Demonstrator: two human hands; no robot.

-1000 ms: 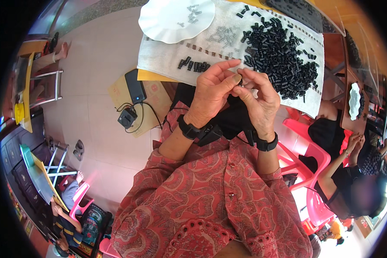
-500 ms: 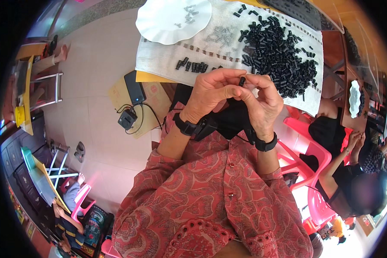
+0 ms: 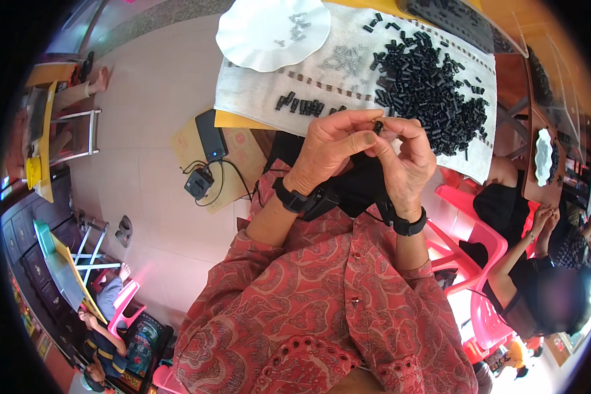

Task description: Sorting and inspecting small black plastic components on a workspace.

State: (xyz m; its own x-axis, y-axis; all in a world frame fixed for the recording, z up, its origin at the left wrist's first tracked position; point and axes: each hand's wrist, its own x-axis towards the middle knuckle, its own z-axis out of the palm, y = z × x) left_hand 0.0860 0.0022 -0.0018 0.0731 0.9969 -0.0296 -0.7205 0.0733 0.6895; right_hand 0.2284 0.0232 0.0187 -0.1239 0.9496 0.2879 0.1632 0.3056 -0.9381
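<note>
My left hand and my right hand meet just off the near edge of the cloth-covered table. Between their fingertips is a small black plastic cylinder, pinched from both sides. Beyond my right hand spreads a large heap of similar black plastic pieces. A short row of black pieces lies past my left hand, partly hidden by it. Small clear plastic pieces are scattered on the white cloth, and more clear pieces rest in a white scalloped plate.
A dark tray stands at the table's far right. Left of the table, a black power bank and a cabled device lie on cardboard. Right of me are a pink chair and another person's hands.
The view has shifted slightly, so the table sits a little farther right and lower. Both hands still pinch the black cylinder, with the left thumb moved slightly along it.
</note>
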